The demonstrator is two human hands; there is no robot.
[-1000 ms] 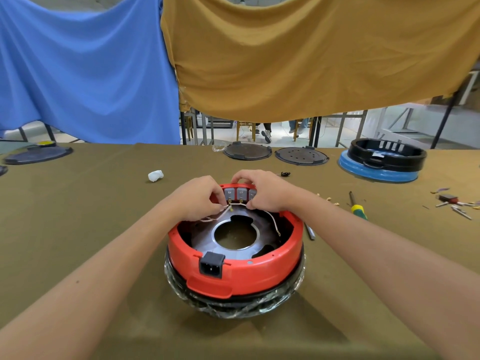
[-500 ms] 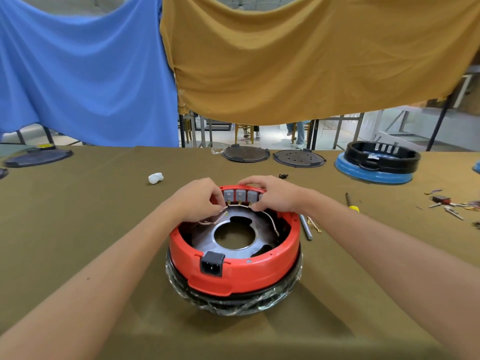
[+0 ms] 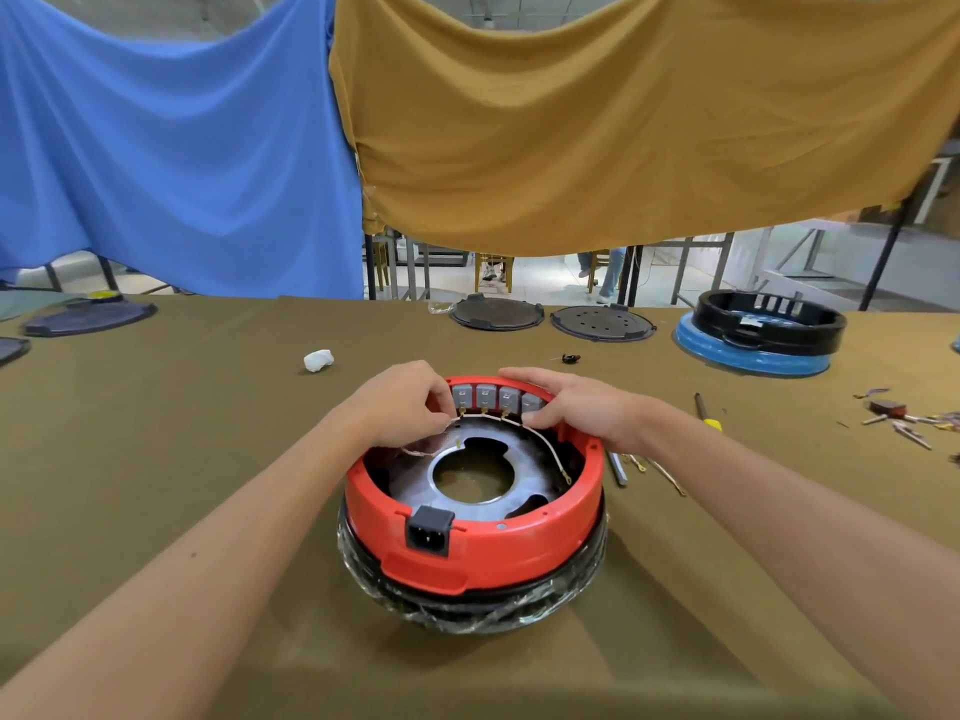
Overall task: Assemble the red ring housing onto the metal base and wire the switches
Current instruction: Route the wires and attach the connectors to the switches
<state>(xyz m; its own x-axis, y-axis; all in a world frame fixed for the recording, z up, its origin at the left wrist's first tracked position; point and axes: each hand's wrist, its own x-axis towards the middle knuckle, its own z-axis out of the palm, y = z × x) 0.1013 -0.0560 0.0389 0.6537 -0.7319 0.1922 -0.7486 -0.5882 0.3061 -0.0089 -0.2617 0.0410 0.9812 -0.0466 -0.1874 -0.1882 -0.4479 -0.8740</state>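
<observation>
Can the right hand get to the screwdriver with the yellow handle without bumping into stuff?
Probably yes. The screwdriver lies on the table just beyond the right forearm, and the cloth between looks bare. But the right hand is resting on the red ring housing by the switches, so it must let go first.

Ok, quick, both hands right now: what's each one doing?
Left hand: pinching the white wire beside the grey switches.
Right hand: fingers fairly straight, resting on the red ring housing rim, holding nothing.
</observation>
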